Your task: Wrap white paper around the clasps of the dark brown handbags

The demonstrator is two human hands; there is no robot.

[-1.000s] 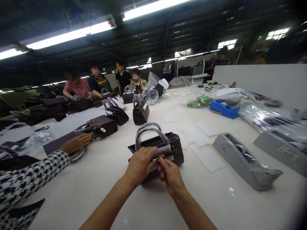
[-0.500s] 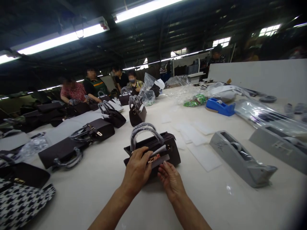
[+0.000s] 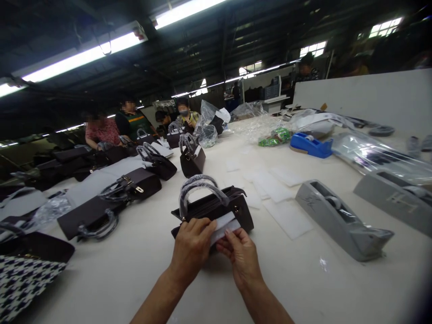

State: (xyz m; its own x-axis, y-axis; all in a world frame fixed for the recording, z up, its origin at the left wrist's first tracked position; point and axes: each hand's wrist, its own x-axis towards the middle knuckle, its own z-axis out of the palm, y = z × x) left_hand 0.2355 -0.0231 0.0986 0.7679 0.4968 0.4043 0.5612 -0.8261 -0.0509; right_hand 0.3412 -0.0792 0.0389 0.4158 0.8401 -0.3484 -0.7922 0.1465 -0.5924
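Note:
A dark brown handbag [image 3: 245, 215] stands upright in front of me, its two handles [image 3: 199, 182] wrapped in clear plastic. Across its front lies a folded strip of thin white foam sheet [image 3: 225, 225], covering the metal clasp. My left hand [image 3: 193, 246] is closed on the strip's left end, its fingers resting against the bag front. Between the thumb and fingers of my right hand [image 3: 241, 257] is the strip's lower right edge. The left hand hides the bag's lower left side.
Loose white foam sheets [image 3: 286, 218] lie right of the bag, beside a grey tape dispenser [image 3: 340, 220] and a blue tape dispenser [image 3: 311, 145]. More dark handbags [image 3: 91, 216] line the left. Houndstooth fabric [image 3: 27, 283] sits at lower left. Several people work at the far side.
The white strip now lies over the clasp, which showed before. My right hand has moved slightly left, with its thumb on the strip. A far co-worker has bent lower.

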